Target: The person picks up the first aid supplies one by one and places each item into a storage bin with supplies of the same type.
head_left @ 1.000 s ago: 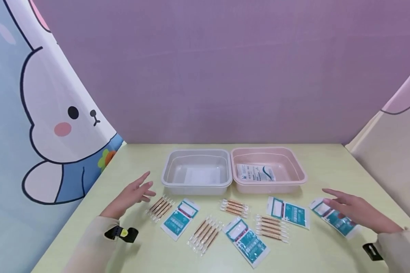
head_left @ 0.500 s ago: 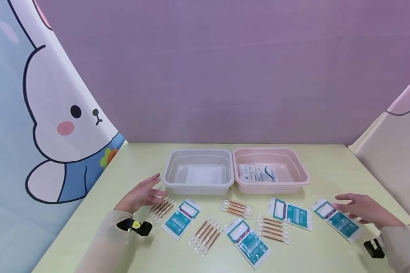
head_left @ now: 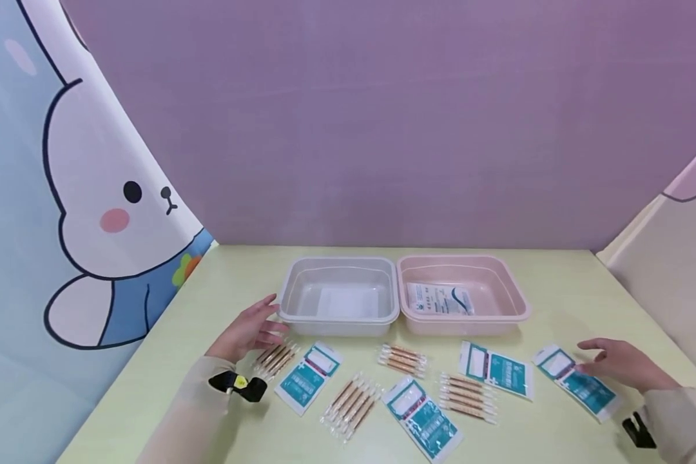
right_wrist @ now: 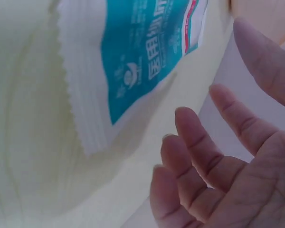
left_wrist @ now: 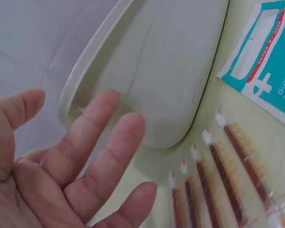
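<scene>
My left hand (head_left: 251, 330), fingers spread and loosely bent, hovers by the near left corner of the whitish plastic basin (head_left: 339, 327). Just below its fingers lies a clear packet of cotton swabs (head_left: 275, 361) with brown sticks; the left wrist view has these swabs (left_wrist: 209, 175) to the right of the fingers. Beside them is a teal-and-white dressing packet (head_left: 309, 377). My right hand (head_left: 623, 364) is held over the right end of another dressing packet (head_left: 580, 385), its fingers softly curved. In the right wrist view, that packet (right_wrist: 133, 57) lies apart from the fingers. Neither hand holds anything.
A pink basin (head_left: 464, 326) adjoins the whitish one and contains a white printed packet (head_left: 441, 299). Between the hands lie more swab packets, one at the centre (head_left: 403, 359), and more dressing packets, one near the front (head_left: 423, 419). A purple backdrop (head_left: 383, 129) rises behind the table.
My left hand has moved right, to the whitish basin's corner and over the swab packet. My right hand has shifted slightly right, uncovering more of the dressing packet. The packets stay where they were.
</scene>
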Demonstrator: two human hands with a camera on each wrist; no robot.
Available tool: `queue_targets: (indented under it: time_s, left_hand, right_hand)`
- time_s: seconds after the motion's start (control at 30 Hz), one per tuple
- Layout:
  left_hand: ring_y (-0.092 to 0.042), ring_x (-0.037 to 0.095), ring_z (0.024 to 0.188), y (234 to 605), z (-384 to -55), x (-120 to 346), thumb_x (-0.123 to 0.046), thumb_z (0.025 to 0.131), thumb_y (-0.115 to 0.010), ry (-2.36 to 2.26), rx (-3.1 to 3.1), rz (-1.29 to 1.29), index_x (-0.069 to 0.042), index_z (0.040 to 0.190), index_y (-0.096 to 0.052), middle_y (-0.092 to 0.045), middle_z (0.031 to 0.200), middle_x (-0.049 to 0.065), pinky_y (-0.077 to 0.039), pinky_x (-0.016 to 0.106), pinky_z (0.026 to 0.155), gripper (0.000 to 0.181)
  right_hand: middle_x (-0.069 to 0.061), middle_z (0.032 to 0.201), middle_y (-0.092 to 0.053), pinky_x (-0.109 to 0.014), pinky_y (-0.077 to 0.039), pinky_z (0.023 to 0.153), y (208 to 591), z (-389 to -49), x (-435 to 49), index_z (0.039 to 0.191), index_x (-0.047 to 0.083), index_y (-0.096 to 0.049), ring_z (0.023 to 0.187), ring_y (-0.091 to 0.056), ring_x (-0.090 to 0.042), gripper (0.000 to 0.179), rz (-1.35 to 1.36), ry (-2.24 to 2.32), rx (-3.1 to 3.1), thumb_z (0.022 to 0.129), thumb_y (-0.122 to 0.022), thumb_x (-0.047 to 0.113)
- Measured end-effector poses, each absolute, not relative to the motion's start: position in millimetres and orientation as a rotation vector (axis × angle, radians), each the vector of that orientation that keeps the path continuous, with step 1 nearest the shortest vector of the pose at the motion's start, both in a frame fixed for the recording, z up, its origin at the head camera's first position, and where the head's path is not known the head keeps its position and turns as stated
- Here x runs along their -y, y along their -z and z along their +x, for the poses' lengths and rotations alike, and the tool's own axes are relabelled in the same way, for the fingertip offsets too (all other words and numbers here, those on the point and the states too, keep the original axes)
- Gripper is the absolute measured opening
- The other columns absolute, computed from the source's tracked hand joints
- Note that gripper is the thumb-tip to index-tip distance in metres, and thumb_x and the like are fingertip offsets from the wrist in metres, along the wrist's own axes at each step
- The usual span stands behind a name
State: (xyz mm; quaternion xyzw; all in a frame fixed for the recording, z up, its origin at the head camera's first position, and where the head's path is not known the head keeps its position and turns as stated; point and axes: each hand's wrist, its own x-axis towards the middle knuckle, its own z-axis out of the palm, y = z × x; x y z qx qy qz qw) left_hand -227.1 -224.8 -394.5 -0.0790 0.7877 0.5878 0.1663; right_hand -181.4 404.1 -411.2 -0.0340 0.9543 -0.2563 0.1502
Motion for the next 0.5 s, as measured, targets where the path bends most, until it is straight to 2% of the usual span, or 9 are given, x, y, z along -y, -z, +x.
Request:
queue_targets:
  time_s: [0.27, 0.5]
  left_hand:
    - [-0.067, 0.019, 0.073, 393.3, -228.0, 220.0, -0.034, 0.102, -0.043, -1.764, -2.191, -0.219, -0.014, 0.154, -0.02, -0.07, 0.095, 0.005, -0.05, 0.034, 0.075, 0.059]
    - [-0.065, 0.013, 0.065, 397.3, -229.2, 216.3, -0.029, 0.104, -0.042, -1.833, -2.143, -0.232, -0.013, 0.153, -0.024, -0.069, 0.082, -0.001, -0.049, 0.031, 0.069, 0.054]
  right_hand:
    - [-0.016, 0.091, -0.059, -0.035, -0.045, 0.063, 412.2, -185.7, -385.6, 0.123, -0.017, -0.047, 0.076, -0.054, -0.022, 0.062, -0.075, 0.701, -2.788, 0.087, -0.07, 0.027]
    - [-0.019, 0.093, -0.056, -0.035, -0.043, 0.063, 408.8, -187.2, -369.6, 0.125, -0.014, -0.047, 0.078, -0.051, -0.025, 0.065, -0.025, 0.699, -2.77, 0.086, -0.071, 0.032]
